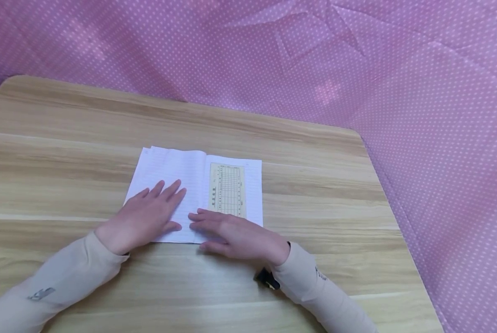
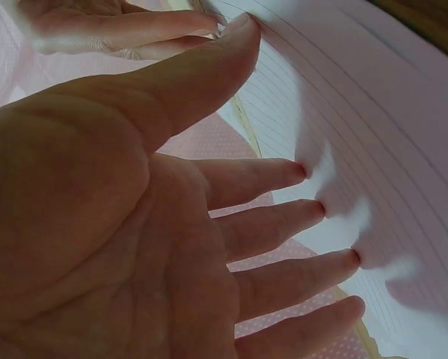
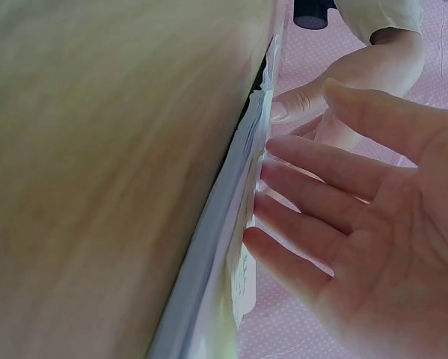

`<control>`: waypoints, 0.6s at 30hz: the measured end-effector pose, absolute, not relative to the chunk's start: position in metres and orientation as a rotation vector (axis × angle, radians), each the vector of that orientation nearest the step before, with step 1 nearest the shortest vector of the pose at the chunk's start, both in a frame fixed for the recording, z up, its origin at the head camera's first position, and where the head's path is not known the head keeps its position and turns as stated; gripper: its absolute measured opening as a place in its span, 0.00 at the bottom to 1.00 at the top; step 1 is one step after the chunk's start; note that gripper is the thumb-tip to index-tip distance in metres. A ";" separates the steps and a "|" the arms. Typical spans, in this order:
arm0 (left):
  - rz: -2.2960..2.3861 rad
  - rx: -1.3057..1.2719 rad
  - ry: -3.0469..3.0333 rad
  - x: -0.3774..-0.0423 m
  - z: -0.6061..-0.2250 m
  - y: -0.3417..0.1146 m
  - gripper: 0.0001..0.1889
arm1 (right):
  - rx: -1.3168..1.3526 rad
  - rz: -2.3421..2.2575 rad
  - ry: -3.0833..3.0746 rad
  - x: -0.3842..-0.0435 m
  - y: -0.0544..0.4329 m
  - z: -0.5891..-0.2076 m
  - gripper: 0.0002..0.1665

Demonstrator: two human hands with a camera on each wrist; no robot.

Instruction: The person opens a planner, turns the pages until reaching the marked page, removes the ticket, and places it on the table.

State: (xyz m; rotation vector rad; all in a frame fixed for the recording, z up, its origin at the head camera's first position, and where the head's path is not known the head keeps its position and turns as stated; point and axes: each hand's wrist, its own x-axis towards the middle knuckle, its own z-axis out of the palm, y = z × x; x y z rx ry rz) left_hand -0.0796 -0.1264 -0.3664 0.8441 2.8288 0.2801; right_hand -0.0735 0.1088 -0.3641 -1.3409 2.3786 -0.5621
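An open lined notebook [image 1: 171, 162] lies flat on the wooden table. On its right page is a yellowish printed slip [image 1: 231, 187] with a grid and dark characters. My left hand [image 1: 144, 217] is over the left page, fingers spread and fairly straight; in the left wrist view its fingertips [image 2: 352, 258] touch the lined paper. My right hand [image 1: 237, 233] lies across the lower part of the right page, its fingers pointing toward the fold and covering the slip's bottom edge. In the right wrist view, straight fingertips [image 3: 252, 235] rest at the slip and page surface.
The wooden table [image 1: 315, 194] extends around the notebook on all sides. Behind it and along the right hangs a pink dotted cloth [image 1: 273, 55]. A small black device [image 1: 267, 279] sits at the right wrist, below the sleeve cuff.
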 end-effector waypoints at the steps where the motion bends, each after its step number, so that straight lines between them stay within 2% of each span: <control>1: 0.280 0.844 2.829 -0.080 -0.367 -0.126 0.38 | -1.344 -0.557 2.381 -0.073 0.109 -0.364 0.30; 18: 0.264 0.849 2.835 -0.078 -0.365 -0.125 0.39 | -1.286 -0.742 2.474 -0.084 0.115 -0.359 0.26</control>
